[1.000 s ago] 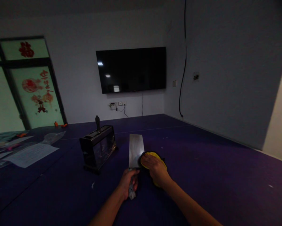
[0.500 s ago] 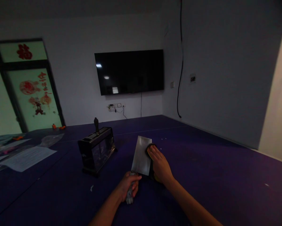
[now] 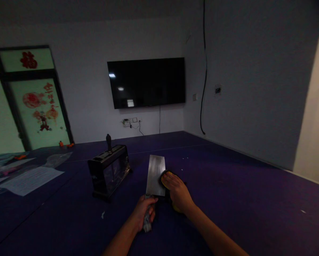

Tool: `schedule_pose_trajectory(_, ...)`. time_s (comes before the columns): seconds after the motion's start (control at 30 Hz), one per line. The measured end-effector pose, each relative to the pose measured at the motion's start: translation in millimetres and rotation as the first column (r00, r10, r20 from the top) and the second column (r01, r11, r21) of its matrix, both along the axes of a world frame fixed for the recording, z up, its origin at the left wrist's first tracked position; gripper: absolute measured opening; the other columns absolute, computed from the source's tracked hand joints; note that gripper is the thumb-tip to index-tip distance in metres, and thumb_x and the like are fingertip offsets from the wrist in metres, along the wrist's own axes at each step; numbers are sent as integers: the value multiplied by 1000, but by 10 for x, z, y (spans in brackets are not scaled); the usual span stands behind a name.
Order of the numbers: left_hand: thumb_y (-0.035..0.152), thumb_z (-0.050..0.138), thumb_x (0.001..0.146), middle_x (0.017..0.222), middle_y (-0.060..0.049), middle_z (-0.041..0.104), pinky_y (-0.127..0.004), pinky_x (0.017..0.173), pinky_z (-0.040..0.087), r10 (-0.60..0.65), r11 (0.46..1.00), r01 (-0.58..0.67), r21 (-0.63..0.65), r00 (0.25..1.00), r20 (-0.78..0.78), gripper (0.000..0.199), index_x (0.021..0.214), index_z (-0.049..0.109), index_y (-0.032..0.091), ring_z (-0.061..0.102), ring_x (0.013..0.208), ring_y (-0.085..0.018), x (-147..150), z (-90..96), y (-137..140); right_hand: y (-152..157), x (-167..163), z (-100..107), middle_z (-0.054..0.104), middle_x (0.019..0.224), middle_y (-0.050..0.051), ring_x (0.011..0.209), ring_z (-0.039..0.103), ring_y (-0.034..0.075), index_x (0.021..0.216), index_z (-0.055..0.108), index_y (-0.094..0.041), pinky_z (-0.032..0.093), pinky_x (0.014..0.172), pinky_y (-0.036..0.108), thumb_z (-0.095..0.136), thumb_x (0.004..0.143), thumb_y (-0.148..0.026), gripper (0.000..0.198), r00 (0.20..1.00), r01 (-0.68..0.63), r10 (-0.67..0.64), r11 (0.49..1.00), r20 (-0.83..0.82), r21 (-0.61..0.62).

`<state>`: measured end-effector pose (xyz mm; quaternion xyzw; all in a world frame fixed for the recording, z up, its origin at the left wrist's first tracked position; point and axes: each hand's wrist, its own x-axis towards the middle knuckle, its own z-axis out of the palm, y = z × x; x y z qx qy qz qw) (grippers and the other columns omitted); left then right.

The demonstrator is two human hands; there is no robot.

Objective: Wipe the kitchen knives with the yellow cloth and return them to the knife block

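Observation:
My left hand [image 3: 145, 210] is wrapped round the grey, wrapped-looking handle of a cleaver [image 3: 155, 173]. Its broad metal blade points away from me, tilted over the purple surface. My right hand [image 3: 178, 192] grips a black-and-yellow hand tool [image 3: 163, 179], mostly hidden under the palm and fingers. The front end of that tool overlaps the blade's right edge; I cannot tell its exact kind. Left of the blade stands a black knife block [image 3: 108, 172] with clear sides, and one dark handle [image 3: 108, 143] sticks up from its top.
Printed papers [image 3: 34, 179] and clear plastic [image 3: 58, 159] lie at the left on the purple surface [image 3: 244, 199]. Small orange items [image 3: 70, 145] sit by the glazed door. A television [image 3: 147, 83] hangs on the far wall, and a black cable [image 3: 204, 89] dangles at the right.
The cleaver blade has shifted a little left and turned more upright. My right hand with the black-and-yellow tool has moved slightly left and down along the blade's edge. Both grips stay closed.

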<state>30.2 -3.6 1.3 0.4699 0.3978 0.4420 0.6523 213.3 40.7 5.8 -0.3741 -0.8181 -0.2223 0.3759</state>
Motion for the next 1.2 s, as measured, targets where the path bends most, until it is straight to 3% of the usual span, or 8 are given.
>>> schedule_pose_trajectory(0.17, 40, 63, 59, 32, 12, 33, -17, 27, 16, -35, 999, 36, -17, 999, 6, 27, 61, 44, 20, 29, 20, -7, -15, 19, 18, -23, -12, 5, 57, 125, 7, 120, 47, 22, 119, 59, -18, 38, 100, 43, 35, 72, 4, 57, 1000, 25, -26, 1000, -12, -6)
schedule_pose_trajectory(0.37, 37, 64, 61, 30, 10, 32, -17, 27, 15, -169, 985, 169, -25, 986, -7, 30, 52, 42, 20, 31, 20, -7, -58, 94, -34, -30, 37, 75, 50, 132, 8, 126, 39, 23, 124, 53, -15, 35, 102, 43, 34, 67, 7, 64, 980, 180, -180, 984, -88, -18)
schedule_pose_trajectory(0.57, 33, 65, 62, 31, 11, 32, -17, 26, 15, -203, 979, 203, -10, 979, -12, 25, 58, 43, 20, 32, 20, -8, -46, 114, -65, 8, 133, 122, 45, 136, 9, 130, 32, 23, 128, 49, -14, 34, 103, 44, 33, 69, 8, 65, 962, 242, -243, 970, -123, -21)
schedule_pose_trajectory(0.8, 37, 64, 61, 26, 9, 32, -17, 27, 14, -142, 990, 143, 6, 989, -38, 33, 49, 39, 20, 32, 20, -8, -27, 19, -1, 3, 96, 71, 54, 128, 7, 123, 43, 23, 120, 58, -17, 36, 101, 44, 34, 69, 7, 61, 983, 168, -165, 985, -78, 35)
schedule_pose_trajectory(1.0, 38, 62, 61, 30, 11, 34, -17, 28, 13, -76, 997, 76, 2, 997, -29, 25, 61, 44, 20, 30, 20, -7, -32, -17, 27, -31, 45, 86, 62, 118, 6, 114, 52, 23, 112, 64, -18, 41, 97, 45, 36, 70, 2, 54, 998, 59, -59, 998, -30, 22)
schedule_pose_trajectory(1.2, 37, 62, 62, 29, 11, 33, -17, 28, 15, -91, 996, 90, -9, 995, -51, 26, 61, 43, 20, 32, 21, -8, -48, 5, -9, -125, 52, 130, 55, 127, 9, 121, 46, 25, 123, 55, -15, 37, 100, 47, 40, 67, -3, 59, 995, 52, -53, 998, -84, -19)
